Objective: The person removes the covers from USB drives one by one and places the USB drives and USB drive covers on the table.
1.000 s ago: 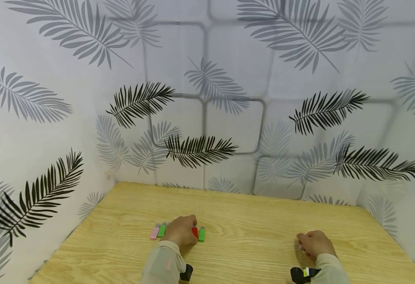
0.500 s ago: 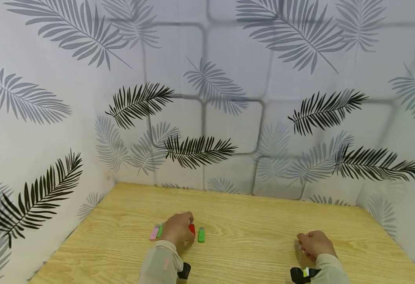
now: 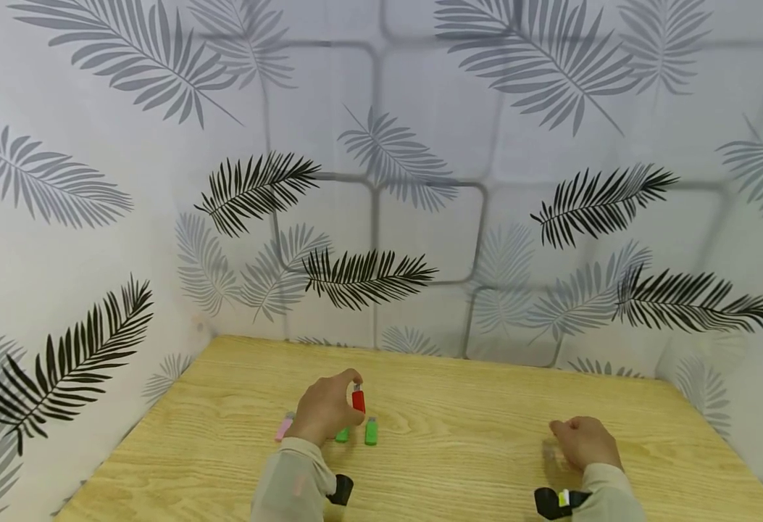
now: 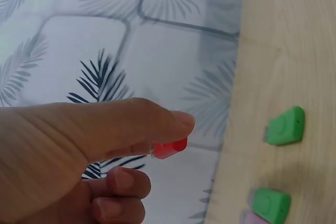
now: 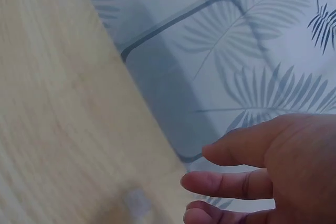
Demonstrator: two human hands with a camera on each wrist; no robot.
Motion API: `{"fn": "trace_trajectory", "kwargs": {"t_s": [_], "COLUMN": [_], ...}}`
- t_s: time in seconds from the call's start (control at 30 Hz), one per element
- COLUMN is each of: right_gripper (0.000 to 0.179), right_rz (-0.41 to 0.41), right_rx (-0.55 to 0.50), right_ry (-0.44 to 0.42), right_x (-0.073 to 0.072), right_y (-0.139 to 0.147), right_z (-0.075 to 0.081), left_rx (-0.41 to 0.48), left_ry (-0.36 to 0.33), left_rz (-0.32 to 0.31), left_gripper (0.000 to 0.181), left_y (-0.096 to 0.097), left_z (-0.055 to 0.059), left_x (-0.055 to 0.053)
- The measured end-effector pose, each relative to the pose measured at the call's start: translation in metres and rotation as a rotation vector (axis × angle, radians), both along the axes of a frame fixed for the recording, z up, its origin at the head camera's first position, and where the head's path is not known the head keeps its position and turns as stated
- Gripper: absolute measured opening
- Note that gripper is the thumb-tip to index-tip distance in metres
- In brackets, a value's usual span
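Observation:
My left hand (image 3: 324, 412) pinches a red USB stick (image 3: 358, 401) between thumb and forefinger, lifted over the table. Its metal plug points toward the far wall in the head view. In the left wrist view the thumb covers much of the red stick (image 4: 172, 148). Below the hand lie a green USB stick (image 3: 371, 432), another green USB stick (image 3: 343, 436) and a pink USB stick (image 3: 282, 428), partly hidden behind the hand. My right hand (image 3: 586, 442) hovers over the table's right side, fingers loosely bent and holding nothing.
The wooden table (image 3: 459, 413) reaches back to a wall (image 3: 420, 217) hung with leaf-patterned cloth. A small blurred pale thing (image 5: 138, 203) shows on the tabletop below the right hand.
My left hand has lifted the red USB stick up and away from the row, uncovering a green one beneath. The right hand has risen slightly.

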State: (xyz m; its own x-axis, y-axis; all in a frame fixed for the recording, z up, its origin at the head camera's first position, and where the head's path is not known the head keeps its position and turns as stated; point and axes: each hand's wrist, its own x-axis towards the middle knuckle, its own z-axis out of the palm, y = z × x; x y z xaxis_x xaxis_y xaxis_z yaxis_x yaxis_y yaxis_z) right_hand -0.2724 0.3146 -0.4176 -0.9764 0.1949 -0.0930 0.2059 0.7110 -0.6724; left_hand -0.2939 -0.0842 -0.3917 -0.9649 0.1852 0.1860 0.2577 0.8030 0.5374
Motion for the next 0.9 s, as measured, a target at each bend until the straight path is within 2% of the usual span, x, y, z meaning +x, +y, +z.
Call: {"fn": "trace_trajectory", "kwargs": {"t_s": [0.2, 0.37, 0.47, 0.6, 0.73, 0.9], "right_gripper": [0.036, 0.040, 0.041, 0.042, 0.040, 0.039], "right_rz": [-0.004, 0.013, 0.043, 0.086, 0.114, 0.145], "right_rx": [-0.020, -0.043, -0.023, 0.017, 0.047, 0.080], "right_ry": [0.017, 0.072, 0.126, 0.178, 0.205, 0.261], "right_x": [0.002, 0.008, 0.012, 0.017, 0.019, 0.020], "right_y": [-0.006, -0.013, -0.021, -0.033, -0.045, -0.059], "right_z": [0.023, 0.038, 0.048, 0.060, 0.068, 0.073], "left_rx": [-0.018, 0.103, 0.157, 0.183, 0.186, 0.151], "left_ry": [0.012, -0.035, -0.054, -0.058, -0.053, -0.007], "left_rz": [-0.071, -0.139, -0.161, -0.175, -0.198, -0.227], "left_gripper": [0.050, 0.051, 0.054, 0.054, 0.054, 0.055], "left_y": [0.003, 0.003, 0.004, 0.006, 0.008, 0.010], "left_z": [0.018, 0.029, 0.032, 0.035, 0.036, 0.039], "left_x": [0.007, 0.012, 0.012, 0.013, 0.014, 0.017]}}
